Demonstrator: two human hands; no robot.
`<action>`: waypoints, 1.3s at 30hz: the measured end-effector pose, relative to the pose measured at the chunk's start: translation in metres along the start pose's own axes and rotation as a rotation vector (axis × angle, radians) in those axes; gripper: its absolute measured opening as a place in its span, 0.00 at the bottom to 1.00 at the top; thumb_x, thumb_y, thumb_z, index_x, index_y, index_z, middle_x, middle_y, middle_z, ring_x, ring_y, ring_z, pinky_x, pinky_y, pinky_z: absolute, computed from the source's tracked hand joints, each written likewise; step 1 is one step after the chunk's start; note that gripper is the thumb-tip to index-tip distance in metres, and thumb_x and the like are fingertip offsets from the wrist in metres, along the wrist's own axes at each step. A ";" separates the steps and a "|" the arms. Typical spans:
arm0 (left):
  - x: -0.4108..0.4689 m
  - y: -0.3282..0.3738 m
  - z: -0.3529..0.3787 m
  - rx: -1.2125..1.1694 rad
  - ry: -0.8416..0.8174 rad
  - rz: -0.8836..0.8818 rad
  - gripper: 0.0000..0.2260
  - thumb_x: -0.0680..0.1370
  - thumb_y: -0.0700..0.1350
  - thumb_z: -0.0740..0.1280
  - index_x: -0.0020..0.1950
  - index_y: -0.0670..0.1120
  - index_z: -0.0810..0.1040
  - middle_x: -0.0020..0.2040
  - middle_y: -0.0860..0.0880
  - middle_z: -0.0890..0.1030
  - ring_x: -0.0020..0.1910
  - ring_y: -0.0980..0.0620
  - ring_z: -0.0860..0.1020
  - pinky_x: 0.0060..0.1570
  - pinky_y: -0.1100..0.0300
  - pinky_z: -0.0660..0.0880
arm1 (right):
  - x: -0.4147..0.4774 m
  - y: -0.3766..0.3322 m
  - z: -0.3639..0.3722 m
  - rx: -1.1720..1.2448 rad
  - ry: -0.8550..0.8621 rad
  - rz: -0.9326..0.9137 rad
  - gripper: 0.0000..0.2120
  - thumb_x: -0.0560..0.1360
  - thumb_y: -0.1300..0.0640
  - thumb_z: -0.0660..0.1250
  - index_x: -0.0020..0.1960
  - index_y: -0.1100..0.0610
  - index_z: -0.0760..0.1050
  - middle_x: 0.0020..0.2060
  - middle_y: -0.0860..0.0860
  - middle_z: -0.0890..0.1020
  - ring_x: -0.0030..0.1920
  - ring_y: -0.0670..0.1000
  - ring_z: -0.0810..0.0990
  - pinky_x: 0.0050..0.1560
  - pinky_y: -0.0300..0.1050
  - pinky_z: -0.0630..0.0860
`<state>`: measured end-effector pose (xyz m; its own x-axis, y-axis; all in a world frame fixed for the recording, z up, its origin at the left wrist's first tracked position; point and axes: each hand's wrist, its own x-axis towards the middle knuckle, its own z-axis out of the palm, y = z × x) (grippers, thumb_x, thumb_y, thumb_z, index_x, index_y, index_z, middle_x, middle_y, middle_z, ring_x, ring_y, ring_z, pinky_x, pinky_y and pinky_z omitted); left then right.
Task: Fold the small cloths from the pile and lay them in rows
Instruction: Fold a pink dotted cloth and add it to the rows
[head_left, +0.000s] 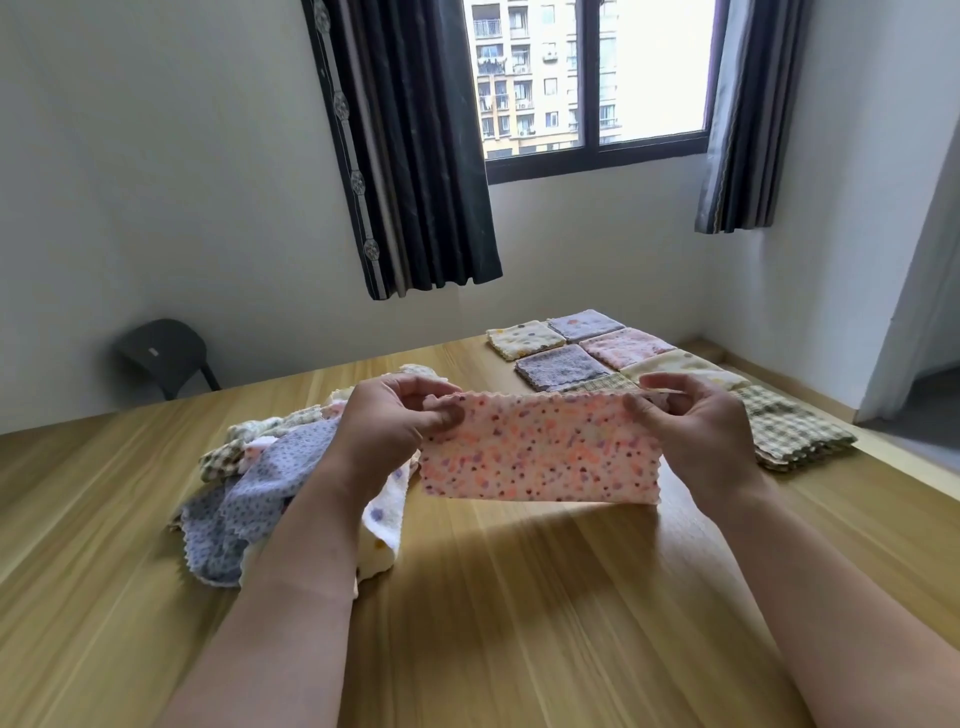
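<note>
A pink cloth with coloured dots, folded into a long strip, hangs in the air above the wooden table. My left hand pinches its upper left corner and my right hand pinches its upper right corner. Behind my left forearm lies the loose pile of small cloths, with a lilac dotted one on top. Folded cloths lie in rows at the far right of the table, the nearest being a green checked one.
A dark chair stands past the table's far left edge. Dark curtains frame a window in the back wall. The table's right edge runs close to the checked cloth, with floor beyond it.
</note>
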<state>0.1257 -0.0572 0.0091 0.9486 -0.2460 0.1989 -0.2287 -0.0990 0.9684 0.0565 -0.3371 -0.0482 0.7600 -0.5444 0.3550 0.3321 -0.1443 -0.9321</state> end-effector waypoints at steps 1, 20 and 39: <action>0.000 0.000 0.000 0.003 0.002 -0.002 0.05 0.71 0.36 0.78 0.46 0.42 0.86 0.44 0.43 0.87 0.43 0.51 0.85 0.44 0.61 0.81 | 0.000 0.000 -0.001 -0.008 0.007 -0.006 0.09 0.72 0.61 0.78 0.48 0.52 0.82 0.41 0.54 0.86 0.47 0.56 0.86 0.52 0.56 0.83; 0.002 -0.002 -0.002 0.098 0.098 -0.022 0.02 0.76 0.37 0.74 0.46 0.44 0.86 0.44 0.45 0.87 0.45 0.51 0.85 0.48 0.56 0.82 | 0.001 -0.006 -0.005 -0.093 -0.017 -0.093 0.04 0.73 0.59 0.76 0.44 0.51 0.83 0.39 0.50 0.86 0.42 0.52 0.86 0.44 0.42 0.84; -0.004 0.003 -0.002 0.579 0.087 0.062 0.11 0.76 0.34 0.71 0.44 0.50 0.85 0.45 0.53 0.85 0.48 0.57 0.82 0.48 0.64 0.78 | 0.003 -0.003 -0.005 -0.198 -0.177 -0.119 0.06 0.74 0.59 0.75 0.50 0.52 0.84 0.41 0.53 0.87 0.46 0.55 0.87 0.53 0.60 0.83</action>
<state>0.1219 -0.0547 0.0121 0.9384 -0.1909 0.2880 -0.3436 -0.6031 0.7199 0.0549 -0.3427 -0.0452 0.8137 -0.3633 0.4538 0.3230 -0.3664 -0.8726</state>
